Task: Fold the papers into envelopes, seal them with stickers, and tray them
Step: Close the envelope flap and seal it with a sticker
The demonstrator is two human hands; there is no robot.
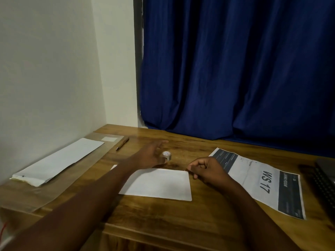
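Note:
A folded white paper (159,183) lies flat on the wooden table (208,214) in front of me. My left hand (150,154) reaches over its far edge with fingers spread, right beside a small white sticker roll (166,155); whether it touches the roll is unclear. My right hand (206,169) rests at the paper's far right corner, fingers curled and pinching that corner. A brown tray (32,194) at the left holds a stack of white folded papers (59,160).
A pen (122,144) lies beyond the tray's far end. A printed sheet reading "WS 17" (262,180) lies at the right, with a dark keyboard-like object (324,183) at the right edge. A blue curtain (235,69) hangs behind the table, and a white wall stands at the left.

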